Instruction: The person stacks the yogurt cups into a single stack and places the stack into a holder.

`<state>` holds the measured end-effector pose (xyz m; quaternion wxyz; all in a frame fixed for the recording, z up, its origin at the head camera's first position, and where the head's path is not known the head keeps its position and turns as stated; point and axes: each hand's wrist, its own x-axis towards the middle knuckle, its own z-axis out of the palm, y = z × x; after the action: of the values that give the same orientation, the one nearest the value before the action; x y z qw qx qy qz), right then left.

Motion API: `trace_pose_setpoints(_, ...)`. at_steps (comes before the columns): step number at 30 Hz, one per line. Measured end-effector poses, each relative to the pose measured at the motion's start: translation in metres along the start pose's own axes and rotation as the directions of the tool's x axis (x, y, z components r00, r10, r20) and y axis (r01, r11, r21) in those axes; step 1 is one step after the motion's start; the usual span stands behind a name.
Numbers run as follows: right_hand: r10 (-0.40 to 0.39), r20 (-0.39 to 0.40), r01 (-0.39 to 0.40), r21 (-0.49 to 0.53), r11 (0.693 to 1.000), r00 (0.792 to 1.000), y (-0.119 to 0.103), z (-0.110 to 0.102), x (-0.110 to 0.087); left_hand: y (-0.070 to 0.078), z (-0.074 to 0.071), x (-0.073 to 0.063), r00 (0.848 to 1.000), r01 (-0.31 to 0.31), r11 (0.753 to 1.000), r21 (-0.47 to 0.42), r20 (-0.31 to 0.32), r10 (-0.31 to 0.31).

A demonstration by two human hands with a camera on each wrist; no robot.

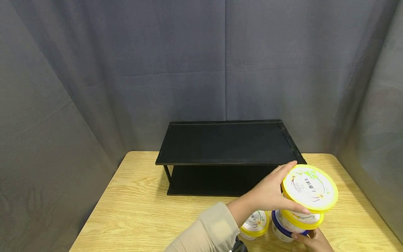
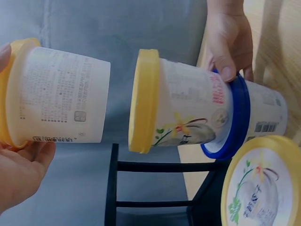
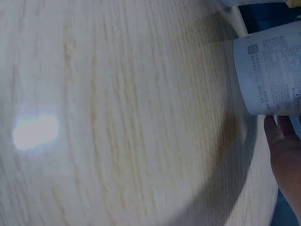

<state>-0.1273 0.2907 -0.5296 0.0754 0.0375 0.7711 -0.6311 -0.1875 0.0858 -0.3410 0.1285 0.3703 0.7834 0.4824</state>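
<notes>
My left hand [image 1: 270,190] grips the yellow lid of a white ice cream tub [image 1: 310,187], thumb on the near side and fingers on the far side. In the left wrist view that held tub [image 2: 66,96] is apart from the stack under it. The stack is a yellow-lidded tub [image 2: 186,106] on a blue-lidded tub [image 2: 265,108]. My right hand [image 1: 315,241] holds the blue-lidded tub around its lid, thumb on the near side. Another yellow-lidded tub [image 1: 256,224] stands left of the stack. The right wrist view shows a printed tub wall [image 3: 270,70] above fingers.
A black two-tier rack [image 1: 226,143] stands at the back of the wooden table [image 1: 135,217], behind the tubs. Grey curtains [image 1: 189,63] hang behind and at both sides. My left sleeve [image 1: 214,227] crosses the table's front.
</notes>
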Motion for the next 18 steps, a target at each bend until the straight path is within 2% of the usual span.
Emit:
trace_pose_setpoints(5,0.042,0.021,-0.042,-0.005,0.999,0.999,-0.001,0.0,0.0,-0.002,0.007,0.004,0.999,0.037,0.999,0.021,0.005,-0.037)
trace_pose_setpoints(9,0.049,0.017,-0.049,0.001,0.999,0.999,0.001,0.0,0.001,-0.002,0.01,0.008,0.999,0.04,0.999,0.029,0.005,-0.04)
trace_pose_setpoints(18,-0.065,0.026,0.064,0.011,0.998,0.998,0.007,-0.001,0.002,-0.003,0.015,0.014,0.996,0.087,0.993,0.077,-0.007,-0.086)
